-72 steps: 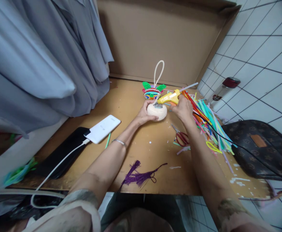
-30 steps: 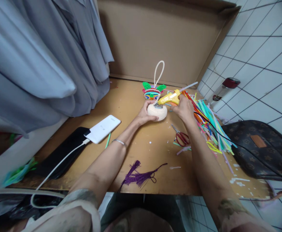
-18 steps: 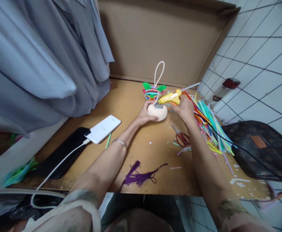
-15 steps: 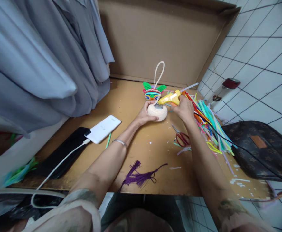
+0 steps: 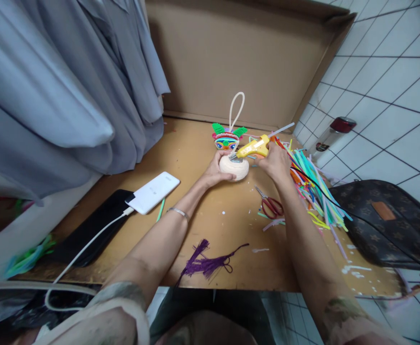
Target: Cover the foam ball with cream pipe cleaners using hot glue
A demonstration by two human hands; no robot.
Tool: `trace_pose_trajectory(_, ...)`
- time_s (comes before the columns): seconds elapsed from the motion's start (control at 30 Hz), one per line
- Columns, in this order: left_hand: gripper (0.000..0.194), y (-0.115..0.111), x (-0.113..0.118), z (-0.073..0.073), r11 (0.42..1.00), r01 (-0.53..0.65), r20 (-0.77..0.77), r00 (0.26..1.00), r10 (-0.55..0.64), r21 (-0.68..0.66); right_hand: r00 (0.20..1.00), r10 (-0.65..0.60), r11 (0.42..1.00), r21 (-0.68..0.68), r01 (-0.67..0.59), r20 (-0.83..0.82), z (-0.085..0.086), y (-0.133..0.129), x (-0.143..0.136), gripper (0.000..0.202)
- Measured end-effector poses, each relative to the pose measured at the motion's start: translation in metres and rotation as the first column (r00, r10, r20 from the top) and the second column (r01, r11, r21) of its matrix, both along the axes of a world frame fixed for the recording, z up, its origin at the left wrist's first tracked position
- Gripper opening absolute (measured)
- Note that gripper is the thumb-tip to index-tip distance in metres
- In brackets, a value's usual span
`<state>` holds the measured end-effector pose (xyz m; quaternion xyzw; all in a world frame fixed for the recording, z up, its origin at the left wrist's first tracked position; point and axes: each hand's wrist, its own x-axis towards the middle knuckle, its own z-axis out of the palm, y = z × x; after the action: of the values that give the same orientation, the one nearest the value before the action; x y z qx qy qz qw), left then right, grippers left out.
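Note:
A round cream ball point(image 5: 234, 170) with a greyish top opening is held from its left side by my left hand point(image 5: 216, 169). My right hand point(image 5: 276, 160) grips a yellow glue gun point(image 5: 253, 147), a clear stick poking out of its back. The gun's nozzle points left and down at the top of the ball. Just behind the ball sits a colourful animal-face ornament point(image 5: 226, 140) with green ears and a tall white loop point(image 5: 236, 109). Whether the loop's lower end touches the ball is hard to tell.
Red-handled scissors point(image 5: 272, 207) and a heap of coloured pipe cleaners point(image 5: 312, 184) lie right. Purple tassels point(image 5: 208, 264) rest near the front edge. A white power bank point(image 5: 154, 192) with a cable, a brown bag point(image 5: 390, 220) and a bottle point(image 5: 334, 134) flank the work area.
The glue gun's nozzle has shifted slightly down and left at the ball's top opening. Both hands keep their hold.

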<state>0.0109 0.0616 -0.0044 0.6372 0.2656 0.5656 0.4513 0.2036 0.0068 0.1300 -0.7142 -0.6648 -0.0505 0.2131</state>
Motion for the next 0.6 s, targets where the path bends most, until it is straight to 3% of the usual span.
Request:
trace_pose_trajectory(0.2, 0.093, 0.004, 0.000, -0.004, 0.998, 0.007, -0.012, 1.000, -0.007, 0.062, 0.999, 0.025, 1.000, 0.016, -0.024, -0.047, -0.008, 0.007, 0.001, 0.041)
trace_pose_trajectory(0.43, 0.090, -0.001, 0.000, 0.000, 1.000, -0.008, -0.012, 1.000, 0.008, 0.019, 0.995, 0.030, 0.995, 0.093, -0.021, -0.100, -0.018, 0.010, 0.013, 0.033)
trace_pose_trajectory(0.6, 0.091, -0.004, 0.003, 0.003, 1.000, -0.004, -0.014, 1.000, 0.003, -0.018, 0.987, -0.032, 0.997, -0.070, 0.021, -0.156, -0.032, -0.006, 0.045, 0.029)
